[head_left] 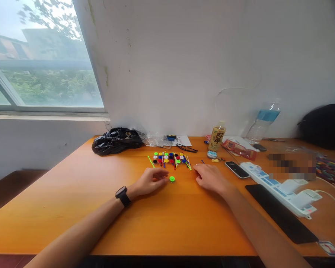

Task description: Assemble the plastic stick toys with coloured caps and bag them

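Observation:
My left hand (151,180) rests palm down on the orange table (72,208), fingers loosely stretched toward a small green disc (172,179) lying just right of its fingertips, not gripped. A black watch (123,196) is on that wrist. My right hand (210,177) lies flat on the table to the right, fingers pointing left, holding nothing. Beyond both hands is a cluster of several coloured discs and thin sticks (170,159).
A crumpled black bag (116,140) lies at the back left. A tea bottle (217,138), clear water bottle (262,124), glasses (186,148), phone (237,169), white power strip (281,188) and black pad (280,212) crowd the right side. Window at left.

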Available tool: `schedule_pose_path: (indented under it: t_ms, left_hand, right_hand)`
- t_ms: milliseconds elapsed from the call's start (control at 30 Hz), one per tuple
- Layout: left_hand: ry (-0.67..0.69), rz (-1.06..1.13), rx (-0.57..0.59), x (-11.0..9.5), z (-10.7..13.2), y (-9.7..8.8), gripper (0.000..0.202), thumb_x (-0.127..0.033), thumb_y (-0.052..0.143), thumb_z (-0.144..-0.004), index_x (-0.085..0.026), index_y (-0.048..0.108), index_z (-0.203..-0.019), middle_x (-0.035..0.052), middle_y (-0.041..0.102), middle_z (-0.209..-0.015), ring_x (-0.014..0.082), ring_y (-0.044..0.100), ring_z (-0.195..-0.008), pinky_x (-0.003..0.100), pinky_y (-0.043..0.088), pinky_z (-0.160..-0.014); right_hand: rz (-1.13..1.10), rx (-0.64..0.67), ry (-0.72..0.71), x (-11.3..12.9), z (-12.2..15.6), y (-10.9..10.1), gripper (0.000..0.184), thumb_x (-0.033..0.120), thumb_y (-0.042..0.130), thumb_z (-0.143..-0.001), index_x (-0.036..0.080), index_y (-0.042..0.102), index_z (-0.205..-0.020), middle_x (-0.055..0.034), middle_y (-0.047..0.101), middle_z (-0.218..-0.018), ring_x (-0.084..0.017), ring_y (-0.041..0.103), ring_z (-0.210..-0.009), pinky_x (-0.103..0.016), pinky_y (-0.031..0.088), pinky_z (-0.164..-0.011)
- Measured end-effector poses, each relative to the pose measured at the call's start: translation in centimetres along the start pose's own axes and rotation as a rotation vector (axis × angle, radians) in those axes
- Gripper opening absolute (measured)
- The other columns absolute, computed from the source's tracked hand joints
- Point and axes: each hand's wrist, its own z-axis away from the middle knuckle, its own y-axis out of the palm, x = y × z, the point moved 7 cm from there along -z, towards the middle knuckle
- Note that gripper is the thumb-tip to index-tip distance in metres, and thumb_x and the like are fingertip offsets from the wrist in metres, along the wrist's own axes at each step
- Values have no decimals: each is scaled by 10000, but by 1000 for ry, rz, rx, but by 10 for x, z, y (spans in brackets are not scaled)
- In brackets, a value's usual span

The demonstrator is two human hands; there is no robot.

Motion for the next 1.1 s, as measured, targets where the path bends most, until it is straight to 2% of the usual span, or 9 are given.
schedule_pose_path:
  t_ms: [100,200,267,367,467,600,700,833,1100]
  left_hand:
    - [17,-279,-189,8,-5,-26,227,-326,623,-961,-182,756,-1075,73,780,-989,192,702,-825,315,583,-780]
    - [36,-532,-330,19,-6,-55,246,-195,572,-927,-183,742,-1105,98,760,-1086,251,683,-985,391,568,-903]
    - [67,-663,-307,26,-8,-64,357,-130,524,-919,-169,719,-1215,130,730,-1245,294,640,-1148,452,526,-1021]
    - [110,-754,-201,32,-11,-64,488,-70,457,-925,-194,674,-1344,115,680,-1391,286,617,-1207,462,487,-1075]
    - [123,-802,-165,28,-12,-61,439,-88,455,-944,-221,708,-1277,93,741,-1260,264,647,-1099,426,496,-1011]
    - [55,-872,-200,22,-10,-64,305,-84,482,-909,-203,753,-985,96,760,-978,256,643,-921,389,492,-875]
    - [46,-852,-214,19,-8,-67,226,-103,520,-898,-199,722,-866,92,740,-937,242,630,-873,375,476,-839]
    - [120,-694,-112,16,-8,-59,120,-211,587,-933,-202,669,-846,69,700,-933,220,625,-883,331,483,-792]
    - [84,-582,-18,16,-8,-50,166,-246,567,-980,-199,654,-846,48,684,-930,185,629,-818,292,484,-727]
  right_hand:
    - [33,5,23,-1,1,-4,98,121,557,-867,171,639,-889,-120,680,-1066,-240,655,-911,-333,322,-682]
    - [5,-102,-14,5,0,-12,107,127,542,-901,177,636,-887,-118,654,-1080,-234,642,-915,-332,366,-706]
    - [-70,-194,-82,14,0,-16,117,151,532,-941,186,640,-917,-105,652,-1062,-234,636,-932,-331,408,-747]
    - [-250,-261,-239,35,1,-15,141,214,559,-984,206,661,-1080,-92,668,-1132,-242,640,-1041,-336,458,-873]
    - [-417,-231,-354,55,5,-8,270,271,589,-1001,250,643,-1264,-80,669,-1243,-241,641,-1114,-343,473,-943]
    - [-518,-149,-415,73,8,2,263,294,596,-1002,273,671,-1253,-63,688,-1154,-219,658,-987,-318,497,-833]
    - [-552,-145,-415,75,7,6,268,295,609,-991,266,675,-1249,-66,693,-1134,-220,660,-973,-316,501,-821]
    - [-601,-144,-419,73,5,10,297,297,606,-994,253,673,-1280,-76,696,-1144,-225,661,-1007,-328,511,-869]
    - [-643,-127,-468,78,6,12,424,314,632,-982,265,633,-1403,-92,677,-1221,-239,661,-1075,-339,526,-921]
